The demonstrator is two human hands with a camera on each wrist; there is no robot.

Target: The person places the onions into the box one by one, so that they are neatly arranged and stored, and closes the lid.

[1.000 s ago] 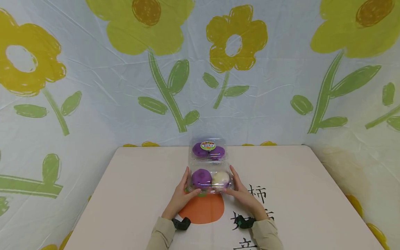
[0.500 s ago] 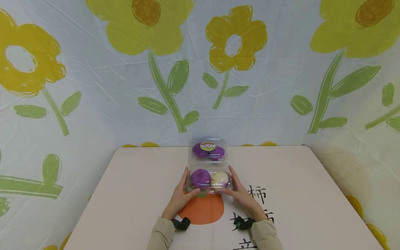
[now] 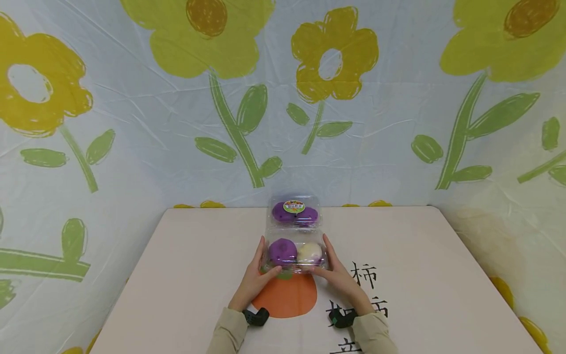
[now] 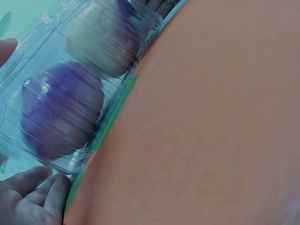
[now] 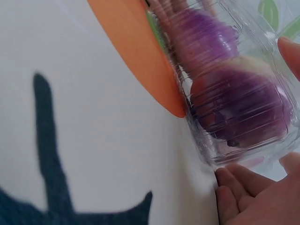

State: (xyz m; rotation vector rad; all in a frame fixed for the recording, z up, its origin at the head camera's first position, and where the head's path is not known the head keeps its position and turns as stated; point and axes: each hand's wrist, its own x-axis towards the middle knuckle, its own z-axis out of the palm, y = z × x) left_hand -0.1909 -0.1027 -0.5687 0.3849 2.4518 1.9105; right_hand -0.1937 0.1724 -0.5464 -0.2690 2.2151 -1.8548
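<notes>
My left hand [image 3: 254,276] and right hand [image 3: 341,279] grip a clear plastic fruit box [image 3: 295,269] from its two sides, thumbs at the near edge. Inside it are a round purple fruit-like piece [image 3: 283,251] on the left and a cream one [image 3: 309,253] with a purple part on the right; their exact kind is unclear. Directly behind is another clear plastic box [image 3: 315,200] with purple pieces and an oval fruit label [image 3: 294,206]. In both wrist views the held box's ribbed wall [image 5: 206,149] shows, fingers reaching its ends and underside.
The pale table mat [image 3: 199,246] carries a printed orange fruit [image 3: 289,297] and black characters [image 3: 364,275]. A flower-patterned cloth [image 3: 376,162] rises behind the table's far edge and along both sides. Black wrist devices [image 3: 256,317] sit below each hand.
The held box has shifted slightly to the left, and both hands have moved with it. The labelled box behind has stayed in place.
</notes>
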